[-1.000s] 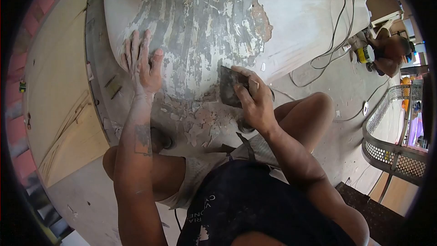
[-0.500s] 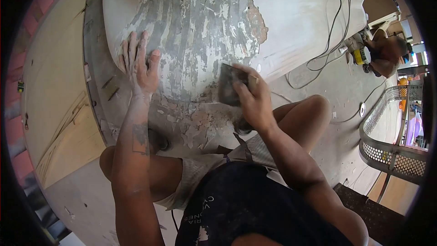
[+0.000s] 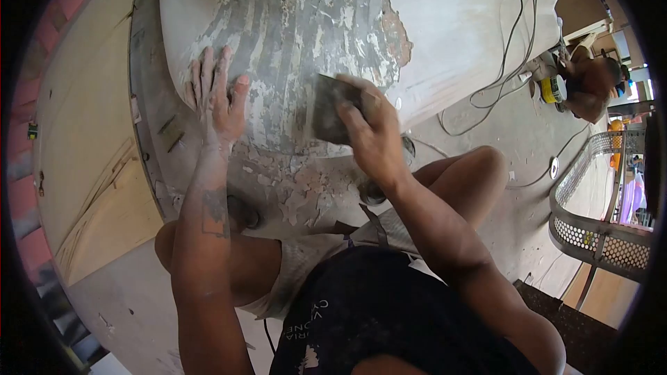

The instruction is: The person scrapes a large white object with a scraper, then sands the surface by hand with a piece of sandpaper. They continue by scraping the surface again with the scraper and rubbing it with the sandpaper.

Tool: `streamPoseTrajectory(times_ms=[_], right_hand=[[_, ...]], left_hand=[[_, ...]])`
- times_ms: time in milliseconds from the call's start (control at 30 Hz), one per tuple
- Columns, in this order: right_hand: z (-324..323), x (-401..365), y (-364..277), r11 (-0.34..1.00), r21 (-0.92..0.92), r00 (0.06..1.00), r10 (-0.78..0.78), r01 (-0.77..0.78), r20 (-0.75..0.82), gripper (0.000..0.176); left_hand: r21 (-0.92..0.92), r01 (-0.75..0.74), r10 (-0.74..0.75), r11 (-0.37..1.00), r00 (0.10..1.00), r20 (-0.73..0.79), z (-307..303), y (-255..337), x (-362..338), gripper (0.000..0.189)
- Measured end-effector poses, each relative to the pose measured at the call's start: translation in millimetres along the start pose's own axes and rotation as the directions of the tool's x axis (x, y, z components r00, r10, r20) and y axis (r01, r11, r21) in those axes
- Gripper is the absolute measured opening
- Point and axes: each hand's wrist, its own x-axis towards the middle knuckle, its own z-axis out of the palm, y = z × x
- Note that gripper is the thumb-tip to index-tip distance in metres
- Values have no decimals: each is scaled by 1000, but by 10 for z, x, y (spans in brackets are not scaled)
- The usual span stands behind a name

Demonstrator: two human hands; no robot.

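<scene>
A large, curved white form point(image 3: 458, 35) lies in front of me, with a streaked grey patch point(image 3: 278, 62) of flaking coating down its middle. My left hand point(image 3: 221, 101) rests flat on the left side of that patch, fingers spread and dusty, holding nothing. In my right hand point(image 3: 372, 121) is a dark, flat, wide-bladed scraper point(image 3: 330, 112), its blade against the lower part of the patch. The fingers wrap over its back, so most of the handle is hidden.
Loose paint flakes point(image 3: 299, 184) litter the floor between my legs. Dark cables point(image 3: 497, 94) trail over the form and floor at right. Another person point(image 3: 590, 76) crouches at far right near a bucket point(image 3: 552, 89). A perforated metal frame point(image 3: 580, 232) stands at right, and a pale board point(image 3: 90, 187) lies at left.
My right hand and the scraper have moved left and slightly up across the grey patch. My left hand stays in place on the surface.
</scene>
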Motion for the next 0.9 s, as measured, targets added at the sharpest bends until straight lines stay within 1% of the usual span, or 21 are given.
streamPoseTrajectory(times_ms=[33,67,167,200,300,333,433,467,567,600,700,733,833,900], right_hand=[[-79,-27,-23,999,40,1000,9,-9,8,36],[-205,-52,62,1000,20,1000,-10,10,6,37],[-388,-185,-27,978,14,978,207,-207,2,37],[-349,-159,95,988,-43,989,148,-148,-12,36],[-98,28,189,997,-73,1000,9,-8,12,35],[-48,37,84,999,15,999,38,-38,24,33],[-256,-5,-14,995,-90,999,-29,31,28,36],[-328,-47,43,998,-20,999,53,-53,-2,37],[-342,-150,102,990,-46,991,132,-133,-29,37],[-268,-128,135,986,-151,998,68,-67,0,36],[-137,-44,84,995,-82,998,54,-56,-23,35],[-140,-50,105,997,-57,999,54,-54,-4,35],[-272,-113,74,996,14,996,86,-86,-25,34],[-253,-100,154,998,-23,999,54,-54,-7,35]], left_hand=[[1,-5,5,1000,1000,-22,4,8,33,64],[1,-2,2,1000,999,-39,17,13,26,64],[-4,7,-7,1000,999,-43,23,18,-3,64],[-3,7,-7,1000,999,-46,22,20,2,64],[-20,5,-7,1000,999,-53,27,19,-6,63],[-11,11,-11,1000,999,-40,8,15,-28,63],[-6,5,-6,1000,999,-42,21,13,28,62],[-4,-2,1,1000,999,-48,24,3,21,63],[-8,-3,3,1000,999,-43,24,0,4,63],[-9,-4,3,1000,999,-40,19,7,5,64],[7,22,-22,1000,1000,-12,8,13,-2,64],[10,18,-18,1000,1000,0,-3,11,-33,64],[12,13,-13,1000,1000,-11,3,-6,3,65],[9,15,-14,1000,1000,-20,21,0,-8,66]])
